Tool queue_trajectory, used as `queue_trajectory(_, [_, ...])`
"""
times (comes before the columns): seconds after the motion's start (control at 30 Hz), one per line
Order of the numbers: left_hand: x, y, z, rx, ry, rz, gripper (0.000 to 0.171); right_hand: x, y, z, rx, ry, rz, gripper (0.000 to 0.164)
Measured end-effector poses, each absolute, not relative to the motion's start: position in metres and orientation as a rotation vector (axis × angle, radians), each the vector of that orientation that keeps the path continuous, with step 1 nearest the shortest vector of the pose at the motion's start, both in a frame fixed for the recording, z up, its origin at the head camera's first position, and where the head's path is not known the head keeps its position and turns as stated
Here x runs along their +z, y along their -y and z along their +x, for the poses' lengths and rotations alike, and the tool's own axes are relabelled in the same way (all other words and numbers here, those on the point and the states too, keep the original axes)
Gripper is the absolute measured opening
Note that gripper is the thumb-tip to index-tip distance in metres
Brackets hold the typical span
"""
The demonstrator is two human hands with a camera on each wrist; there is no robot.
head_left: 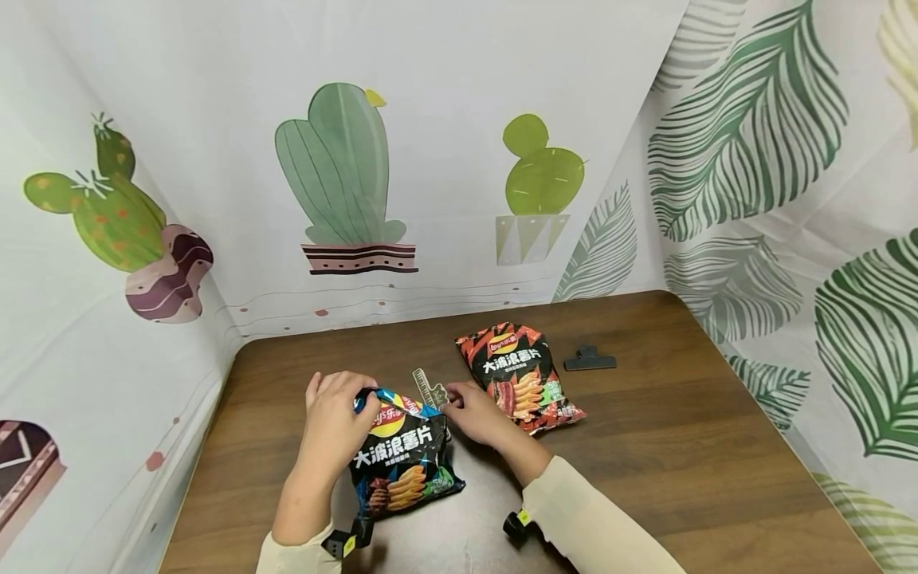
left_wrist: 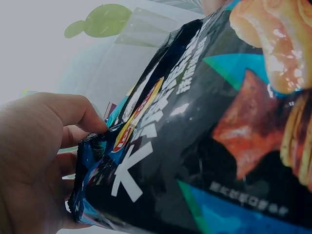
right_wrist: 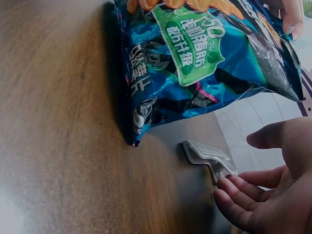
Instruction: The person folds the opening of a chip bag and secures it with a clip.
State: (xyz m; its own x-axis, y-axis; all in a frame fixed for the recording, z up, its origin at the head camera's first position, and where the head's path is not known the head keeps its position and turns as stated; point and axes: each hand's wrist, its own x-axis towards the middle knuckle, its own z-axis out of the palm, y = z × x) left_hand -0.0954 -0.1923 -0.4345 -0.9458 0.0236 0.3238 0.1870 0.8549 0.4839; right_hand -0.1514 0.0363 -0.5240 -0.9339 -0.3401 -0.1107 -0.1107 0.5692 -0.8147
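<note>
A black and blue chip bag (head_left: 402,466) stands tilted toward me at the front left, its top end crumpled. My left hand (head_left: 337,418) pinches the upper left corner of this bag between thumb and fingers; the left wrist view shows the fingers (left_wrist: 80,119) on the crinkled edge. Just behind the bag lies a pale clip (head_left: 429,391) with ruler-like markings. My right hand (head_left: 476,414) is at the clip, near the bag's upper right corner. In the right wrist view its fingertips (right_wrist: 231,183) touch the clip's bent end, while the thumb (right_wrist: 265,136) stands apart.
A red and black chip bag (head_left: 519,379) lies flat beyond my right hand. To its right sits a black clip (head_left: 590,359) on the wooden table (head_left: 667,454). White cloth (head_left: 459,159) printed with cacti and leaves hangs behind the table.
</note>
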Motion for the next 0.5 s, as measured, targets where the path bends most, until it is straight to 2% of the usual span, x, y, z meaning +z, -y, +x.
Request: queue_trajectory(0.5, [-0.4355, 0.1925, -0.093, -0.763, 2.743, -0.154, 0.011, -0.5281, -0.0298, -0.1567, -1.18, -2.585, -0.351, 0.047])
